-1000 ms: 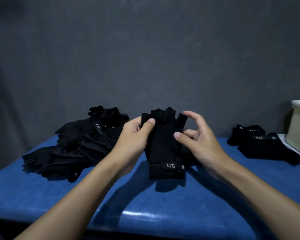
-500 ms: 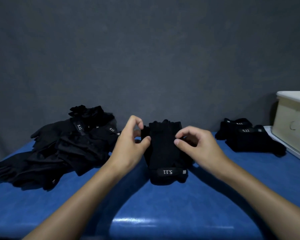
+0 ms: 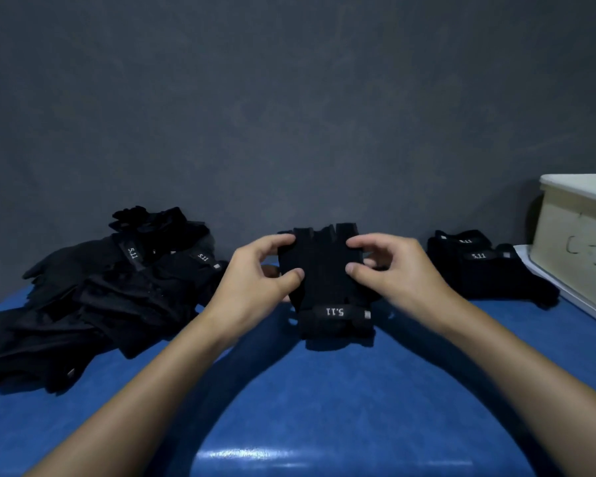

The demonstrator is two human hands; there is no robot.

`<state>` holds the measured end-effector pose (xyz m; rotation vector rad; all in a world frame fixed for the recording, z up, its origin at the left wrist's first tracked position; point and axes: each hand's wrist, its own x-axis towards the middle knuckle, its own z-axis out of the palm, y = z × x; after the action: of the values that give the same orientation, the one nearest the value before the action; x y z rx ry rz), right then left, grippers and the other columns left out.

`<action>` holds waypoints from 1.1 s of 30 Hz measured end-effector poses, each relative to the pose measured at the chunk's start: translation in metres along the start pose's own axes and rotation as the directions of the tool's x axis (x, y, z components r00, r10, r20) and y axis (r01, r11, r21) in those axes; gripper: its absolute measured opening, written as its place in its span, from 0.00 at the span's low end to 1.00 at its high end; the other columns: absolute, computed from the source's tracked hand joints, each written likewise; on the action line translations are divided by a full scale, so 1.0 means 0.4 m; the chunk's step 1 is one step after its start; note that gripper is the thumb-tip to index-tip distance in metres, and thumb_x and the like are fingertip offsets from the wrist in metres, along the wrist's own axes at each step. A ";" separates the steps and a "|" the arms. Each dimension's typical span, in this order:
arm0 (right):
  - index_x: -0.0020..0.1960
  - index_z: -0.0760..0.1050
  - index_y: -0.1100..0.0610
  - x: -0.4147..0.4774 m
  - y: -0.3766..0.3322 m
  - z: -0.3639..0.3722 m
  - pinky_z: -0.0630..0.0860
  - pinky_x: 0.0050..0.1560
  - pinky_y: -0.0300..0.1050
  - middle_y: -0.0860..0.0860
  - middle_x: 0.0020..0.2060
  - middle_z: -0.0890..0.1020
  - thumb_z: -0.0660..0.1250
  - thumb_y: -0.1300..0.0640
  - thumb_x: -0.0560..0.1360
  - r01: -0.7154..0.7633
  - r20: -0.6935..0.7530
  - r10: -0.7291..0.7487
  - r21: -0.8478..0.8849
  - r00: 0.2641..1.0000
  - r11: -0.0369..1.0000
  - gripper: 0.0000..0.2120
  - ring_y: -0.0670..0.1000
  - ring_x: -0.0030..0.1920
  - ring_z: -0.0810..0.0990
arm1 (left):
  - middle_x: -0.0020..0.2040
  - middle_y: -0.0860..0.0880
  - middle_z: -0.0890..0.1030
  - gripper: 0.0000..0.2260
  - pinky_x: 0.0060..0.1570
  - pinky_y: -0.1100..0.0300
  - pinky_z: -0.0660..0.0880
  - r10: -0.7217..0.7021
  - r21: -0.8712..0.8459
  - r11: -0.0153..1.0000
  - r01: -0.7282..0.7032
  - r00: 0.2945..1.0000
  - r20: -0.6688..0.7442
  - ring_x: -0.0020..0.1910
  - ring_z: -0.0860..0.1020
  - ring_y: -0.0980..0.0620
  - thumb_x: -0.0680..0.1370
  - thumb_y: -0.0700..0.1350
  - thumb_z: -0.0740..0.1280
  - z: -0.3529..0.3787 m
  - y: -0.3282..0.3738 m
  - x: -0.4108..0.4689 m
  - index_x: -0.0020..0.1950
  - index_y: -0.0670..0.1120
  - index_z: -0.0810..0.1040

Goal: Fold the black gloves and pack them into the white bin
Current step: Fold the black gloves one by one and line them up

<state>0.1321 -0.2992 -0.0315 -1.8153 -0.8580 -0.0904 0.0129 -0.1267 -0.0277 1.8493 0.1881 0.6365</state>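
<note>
We hold a black fingerless fabric glove [image 3: 327, 270] upright over the blue padded table [image 3: 324, 407]. Our left hand [image 3: 255, 277] pinches its left edge between thumb and curled fingers, and our right hand [image 3: 393, 270] pinches the right edge likewise. A loose pile of black gloves [image 3: 93, 297] lies to the left, a small stack of folded black gloves [image 3: 479, 270] to the right, beside the white plastic bin [image 3: 578, 242].

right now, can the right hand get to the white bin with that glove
Probably yes: the white bin stands just beyond the right hand on its own side, and only the low folded gloves lie between, easy to pass over. It pinches the held glove.
</note>
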 end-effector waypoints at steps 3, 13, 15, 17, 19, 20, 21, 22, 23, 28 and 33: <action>0.54 0.81 0.48 0.023 0.001 0.002 0.77 0.55 0.48 0.63 0.45 0.82 0.74 0.58 0.72 -0.016 -0.048 0.016 -0.009 0.999 1.000 0.12 0.46 0.43 0.76 | 0.59 0.53 0.78 0.25 0.32 0.67 0.76 -0.029 -0.052 0.998 0.029 1.000 0.007 0.32 0.81 0.60 0.76 0.33 0.71 0.016 0.000 0.021 0.71 0.46 0.72; 0.60 0.79 0.54 0.093 0.056 0.035 0.72 0.50 0.39 0.45 0.42 0.78 0.74 0.54 0.72 -0.129 0.029 0.134 -0.127 0.991 0.983 0.17 0.45 0.44 0.77 | 0.60 0.51 0.80 0.23 0.42 0.63 0.80 -0.090 -0.008 0.996 0.090 0.996 0.019 0.44 0.84 0.57 0.75 0.36 0.73 0.045 -0.068 0.080 0.68 0.47 0.75; 0.61 0.78 0.53 0.090 0.069 0.036 0.74 0.51 0.39 0.46 0.48 0.81 0.73 0.53 0.73 -0.128 0.086 0.149 -0.219 0.985 0.967 0.18 0.47 0.46 0.79 | 0.54 0.49 0.84 0.19 0.49 0.60 0.81 -0.112 0.057 0.992 0.109 0.992 0.060 0.47 0.85 0.54 0.76 0.39 0.72 0.049 -0.087 0.081 0.67 0.48 0.76; 0.61 0.78 0.51 0.088 0.074 0.031 0.75 0.52 0.39 0.48 0.51 0.82 0.72 0.53 0.74 -0.110 0.126 0.149 -0.279 0.981 0.954 0.16 0.47 0.47 0.81 | 0.49 0.49 0.85 0.17 0.54 0.58 0.80 -0.124 0.119 0.986 0.115 0.990 0.073 0.47 0.84 0.54 0.77 0.42 0.72 0.048 -0.104 0.082 0.65 0.48 0.78; 0.59 0.79 0.51 0.089 0.080 0.019 0.76 0.54 0.40 0.47 0.51 0.82 0.71 0.53 0.74 -0.120 0.116 0.155 -0.266 0.981 0.957 0.14 0.46 0.49 0.81 | 0.48 0.50 0.86 0.15 0.56 0.58 0.79 -0.140 0.156 0.979 0.128 0.988 0.069 0.48 0.84 0.55 0.77 0.44 0.73 0.042 -0.118 0.084 0.63 0.48 0.79; 0.57 0.80 0.50 0.092 0.086 0.010 0.77 0.56 0.43 0.47 0.50 0.83 0.71 0.54 0.74 -0.137 0.100 0.165 -0.245 0.981 0.960 0.11 0.47 0.51 0.81 | 0.48 0.50 0.86 0.15 0.57 0.57 0.79 -0.152 0.166 0.976 0.139 0.986 0.067 0.49 0.84 0.55 0.76 0.46 0.73 0.040 -0.125 0.085 0.63 0.49 0.79; 0.54 0.80 0.50 0.093 0.092 0.000 0.78 0.57 0.46 0.48 0.49 0.83 0.71 0.54 0.74 -0.162 0.091 0.185 -0.221 0.978 0.962 0.09 0.49 0.51 0.82 | 0.49 0.50 0.86 0.14 0.58 0.56 0.78 -0.161 0.173 0.974 0.148 0.985 0.065 0.50 0.84 0.54 0.76 0.47 0.73 0.037 -0.129 0.085 0.62 0.50 0.80; 0.51 0.81 0.49 0.093 0.095 -0.010 0.79 0.57 0.50 0.49 0.47 0.84 0.71 0.55 0.74 -0.189 0.098 0.210 -0.192 0.973 0.963 0.06 0.53 0.51 0.82 | 0.49 0.49 0.85 0.13 0.58 0.56 0.78 -0.168 0.187 0.970 0.154 0.984 0.059 0.50 0.84 0.53 0.76 0.47 0.73 0.036 -0.133 0.085 0.60 0.50 0.80; 0.49 0.81 0.49 0.091 0.098 -0.018 0.79 0.55 0.53 0.51 0.46 0.85 0.71 0.56 0.74 -0.214 0.117 0.234 -0.167 0.965 0.963 0.04 0.57 0.51 0.83 | 0.48 0.48 0.85 0.12 0.56 0.58 0.78 -0.167 0.210 0.966 0.152 0.985 0.052 0.49 0.83 0.52 0.76 0.48 0.73 0.035 -0.135 0.083 0.59 0.51 0.81; 0.50 0.83 0.50 0.070 0.106 -0.026 0.78 0.55 0.51 0.51 0.45 0.85 0.72 0.58 0.75 -0.206 0.257 0.245 -0.169 0.935 0.964 0.05 0.55 0.50 0.83 | 0.40 0.56 0.73 0.11 0.49 0.66 0.68 -0.125 0.384 0.918 0.097 0.991 0.048 0.47 0.75 0.57 0.76 0.52 0.72 0.032 -0.144 0.079 0.58 0.53 0.81; 0.50 0.83 0.50 0.066 0.108 -0.018 0.70 0.36 0.27 0.42 0.40 0.83 0.72 0.60 0.74 -0.169 0.274 0.215 -0.182 0.937 0.969 0.07 0.35 0.36 0.78 | 0.44 0.59 0.74 0.15 0.51 0.66 0.69 -0.104 0.405 0.911 0.077 0.994 0.044 0.51 0.77 0.56 0.77 0.52 0.70 0.036 -0.134 0.073 0.62 0.49 0.81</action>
<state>0.1797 -0.2991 -0.0508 -2.0846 -0.8911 0.2496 0.0541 -0.1063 -0.0704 2.2406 0.3846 0.4966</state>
